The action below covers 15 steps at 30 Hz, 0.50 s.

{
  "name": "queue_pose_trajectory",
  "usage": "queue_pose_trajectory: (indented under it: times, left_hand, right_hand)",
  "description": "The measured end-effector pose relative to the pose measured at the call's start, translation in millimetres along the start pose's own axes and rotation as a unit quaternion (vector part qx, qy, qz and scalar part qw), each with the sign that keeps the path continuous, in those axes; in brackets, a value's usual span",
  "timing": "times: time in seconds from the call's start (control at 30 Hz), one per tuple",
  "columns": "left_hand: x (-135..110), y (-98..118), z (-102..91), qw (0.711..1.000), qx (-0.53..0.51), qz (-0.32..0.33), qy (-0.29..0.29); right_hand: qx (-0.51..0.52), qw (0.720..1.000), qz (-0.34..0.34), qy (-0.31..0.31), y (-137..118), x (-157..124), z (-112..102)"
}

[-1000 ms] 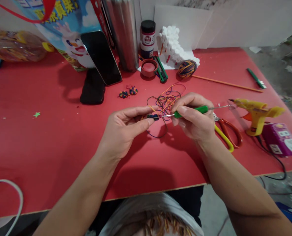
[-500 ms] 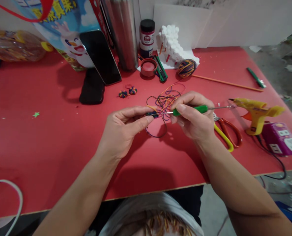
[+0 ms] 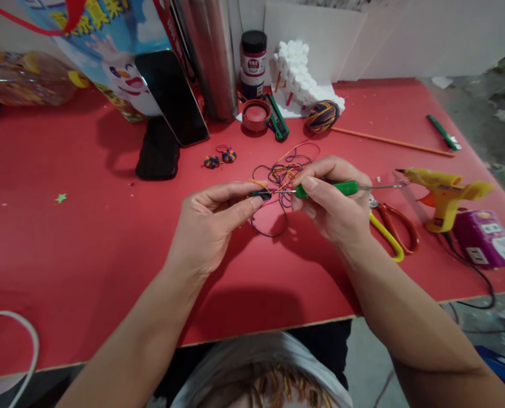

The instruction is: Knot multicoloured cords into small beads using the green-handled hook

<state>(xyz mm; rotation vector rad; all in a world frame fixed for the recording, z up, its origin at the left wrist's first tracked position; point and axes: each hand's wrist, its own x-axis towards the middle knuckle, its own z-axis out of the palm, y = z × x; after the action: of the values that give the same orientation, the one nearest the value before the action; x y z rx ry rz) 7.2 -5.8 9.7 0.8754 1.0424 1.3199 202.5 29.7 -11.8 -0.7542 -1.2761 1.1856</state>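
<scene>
My left hand pinches a small dark multicolour yarn piece between thumb and fingers, just above the red table. My right hand grips a green-handled crochet hook, its metal tip pointing left into the yarn piece. A loose tangle of orange, blue and purple yarn trails from the piece onto the table behind my hands. A multicolour yarn ball lies further back.
Two small finished yarn pieces lie left of the tangle. Scissors, a yellow glue gun and a purple power strip sit at the right. A phone, steel flask, jar and foam model stand behind.
Both hands have shifted slightly up and left with the yarn piece and hook. The hold of each hand is unchanged.
</scene>
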Motion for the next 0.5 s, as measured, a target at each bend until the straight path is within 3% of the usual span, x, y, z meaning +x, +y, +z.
queue_pose_trajectory:
  times: [0.5]
  left_hand:
    - [2, -5, 0.6, 0.999, 0.003, 0.019, 0.037]
  right_hand:
    - [-0.069, 0.994, -0.088, 0.008, -4, -4, 10]
